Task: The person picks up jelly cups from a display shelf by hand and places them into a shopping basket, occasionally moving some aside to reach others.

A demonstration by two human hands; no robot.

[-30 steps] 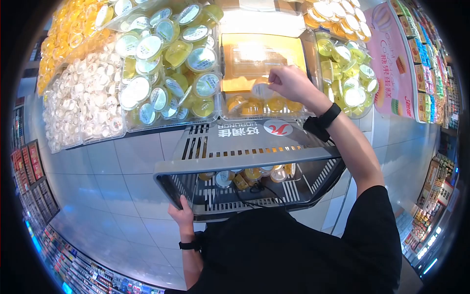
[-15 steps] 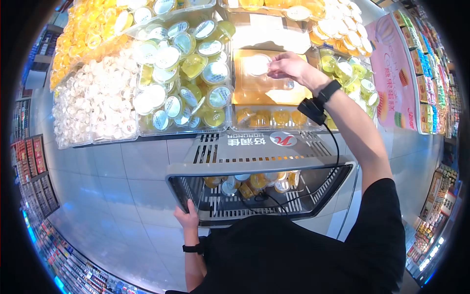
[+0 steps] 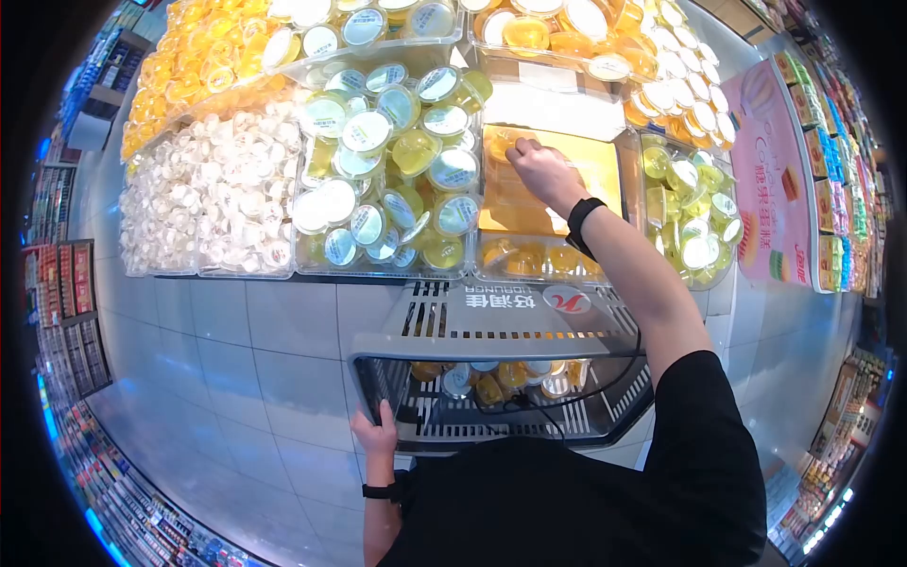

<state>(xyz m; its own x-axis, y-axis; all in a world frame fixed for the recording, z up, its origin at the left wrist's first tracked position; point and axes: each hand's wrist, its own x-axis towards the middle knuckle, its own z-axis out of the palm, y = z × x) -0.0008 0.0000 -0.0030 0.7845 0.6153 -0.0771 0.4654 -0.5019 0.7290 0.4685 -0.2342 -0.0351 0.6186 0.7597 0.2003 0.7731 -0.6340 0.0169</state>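
Right hand point(image 3: 540, 172): reaches forward into the clear bin point(image 3: 612, 180), fingers bent and drawn together, tips down on an orange jelly cup point(image 3: 499, 144) at the bin's far left corner. The back of the hand hides the fingertips, so whether they have closed on the cup cannot be told.
Left hand point(image 3: 376, 437): wrapped around the near left rim of the grey shopping basket point(image 3: 491, 342), holding it close to the body below the shelf.
Jelly cup: lies in the far part of the bin, well apart from the few orange cups point(image 3: 529, 257) along the bin's front wall – most of the bin floor between them is bare.
Handling: by the look of it light, with a thin plastic wall that would flex under a squeeze and a film lid that could dent or tear. The sides look smooth and likely slippery.
Where to hold: across the stiff rim just under the lid, thumb on one side and fingers opposite – not pressing on the film.
Basket contents: several more cups point(image 3: 491, 383) lie at the far end, with a dark cable point(image 3: 529, 404) looping over them.
Neighbours: a bin of green cups point(image 3: 397, 170) just to the left, small white cups point(image 3: 208, 198) beyond that.
Wrist: a black band point(image 3: 578, 217) on the right arm.
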